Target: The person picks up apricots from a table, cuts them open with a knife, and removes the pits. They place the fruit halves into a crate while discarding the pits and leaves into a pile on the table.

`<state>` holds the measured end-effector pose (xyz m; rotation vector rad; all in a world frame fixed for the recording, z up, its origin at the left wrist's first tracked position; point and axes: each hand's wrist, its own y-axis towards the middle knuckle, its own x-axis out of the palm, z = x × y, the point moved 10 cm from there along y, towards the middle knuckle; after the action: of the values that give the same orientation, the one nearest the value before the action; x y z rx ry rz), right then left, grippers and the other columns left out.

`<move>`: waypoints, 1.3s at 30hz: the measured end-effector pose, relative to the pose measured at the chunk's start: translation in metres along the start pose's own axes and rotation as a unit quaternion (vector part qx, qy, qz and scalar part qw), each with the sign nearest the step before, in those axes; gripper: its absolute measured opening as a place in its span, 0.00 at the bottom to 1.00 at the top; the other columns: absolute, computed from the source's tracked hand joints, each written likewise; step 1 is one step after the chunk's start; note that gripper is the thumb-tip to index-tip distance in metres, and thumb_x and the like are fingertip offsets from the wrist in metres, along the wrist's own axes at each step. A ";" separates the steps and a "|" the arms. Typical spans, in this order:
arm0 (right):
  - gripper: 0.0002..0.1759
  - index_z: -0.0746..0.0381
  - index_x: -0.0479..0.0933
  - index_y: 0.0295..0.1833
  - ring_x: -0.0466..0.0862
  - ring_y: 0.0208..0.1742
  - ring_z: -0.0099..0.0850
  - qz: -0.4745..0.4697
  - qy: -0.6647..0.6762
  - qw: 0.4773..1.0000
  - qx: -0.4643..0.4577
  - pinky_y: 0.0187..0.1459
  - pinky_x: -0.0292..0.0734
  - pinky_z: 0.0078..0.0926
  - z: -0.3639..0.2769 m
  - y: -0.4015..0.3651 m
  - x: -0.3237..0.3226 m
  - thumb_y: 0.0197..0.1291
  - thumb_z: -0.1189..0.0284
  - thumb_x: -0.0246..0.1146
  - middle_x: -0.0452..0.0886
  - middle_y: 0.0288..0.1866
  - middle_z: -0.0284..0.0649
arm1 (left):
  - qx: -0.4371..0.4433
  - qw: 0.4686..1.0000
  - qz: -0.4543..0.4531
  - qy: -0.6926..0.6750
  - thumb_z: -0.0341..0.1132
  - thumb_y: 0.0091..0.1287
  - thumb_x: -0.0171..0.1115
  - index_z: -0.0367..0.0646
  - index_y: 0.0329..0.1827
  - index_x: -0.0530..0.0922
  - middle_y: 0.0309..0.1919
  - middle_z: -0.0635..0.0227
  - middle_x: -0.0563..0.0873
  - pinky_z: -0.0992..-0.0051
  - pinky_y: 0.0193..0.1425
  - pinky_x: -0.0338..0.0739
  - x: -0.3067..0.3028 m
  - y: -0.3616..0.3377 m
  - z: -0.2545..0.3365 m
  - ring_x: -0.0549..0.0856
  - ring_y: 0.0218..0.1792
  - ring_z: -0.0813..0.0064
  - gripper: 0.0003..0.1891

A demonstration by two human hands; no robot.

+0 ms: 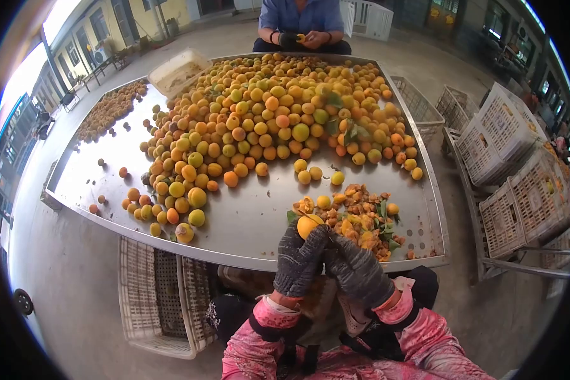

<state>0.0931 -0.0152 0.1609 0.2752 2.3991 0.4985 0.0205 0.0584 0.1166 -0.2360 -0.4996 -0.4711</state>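
My left hand (pixel 299 261), in a dark grey knitted glove, holds a yellow apricot (pixel 308 226) at the table's near edge. My right hand (pixel 357 266), gloved alike, is closed right beside it, its fingertips close to the fruit. What those fingers grip, if anything, is hidden. Just beyond my hands lies a heap of torn apricot flesh (pixel 360 218) with green leaves in it. A large pile of whole apricots (pixel 253 120) covers the far part of the metal table (pixel 247 218).
Across the table a person in a blue shirt (pixel 301 19) handles a fruit. Apricot stones (pixel 111 113) and a plastic tub (pixel 178 71) sit at the far left. Plastic crates (pixel 510 136) are stacked on a cart at right; another crate (pixel 193 304) stands below the near edge.
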 end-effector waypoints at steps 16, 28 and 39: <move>0.13 0.67 0.72 0.52 0.77 0.33 0.22 -0.039 0.147 0.976 0.154 0.35 0.74 0.22 0.026 -0.007 0.004 0.65 0.73 0.53 0.77 0.36 0.38 | 0.045 0.989 -0.047 0.131 0.36 0.66 0.57 0.33 0.53 0.72 0.39 0.64 0.81 0.80 0.39 0.75 0.007 0.003 0.009 0.79 0.37 0.82 0.17; 0.23 0.66 0.73 0.54 0.81 0.35 0.45 0.022 -0.200 0.976 -0.087 0.33 0.77 0.37 -0.017 0.007 -0.006 0.48 0.82 0.59 0.76 0.43 0.51 | -0.162 0.985 -0.043 -0.051 0.36 0.64 0.59 0.36 0.56 0.69 0.27 0.68 0.75 0.81 0.24 0.71 -0.012 0.002 -0.026 0.73 0.19 0.80 0.20; 0.14 0.69 0.73 0.49 0.81 0.32 0.34 -0.025 -0.050 0.998 -0.004 0.33 0.77 0.29 0.000 0.001 -0.001 0.56 0.83 0.57 0.77 0.40 0.46 | -0.035 0.983 -0.018 -0.180 0.34 0.64 0.59 0.41 0.62 0.66 0.46 0.65 0.78 0.83 0.29 0.75 0.012 -0.002 0.000 0.79 0.29 0.80 0.24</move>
<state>0.0942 -0.0148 0.1615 0.2310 2.3005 0.4598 0.0289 0.0526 0.1232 -0.3845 -0.8423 -0.4846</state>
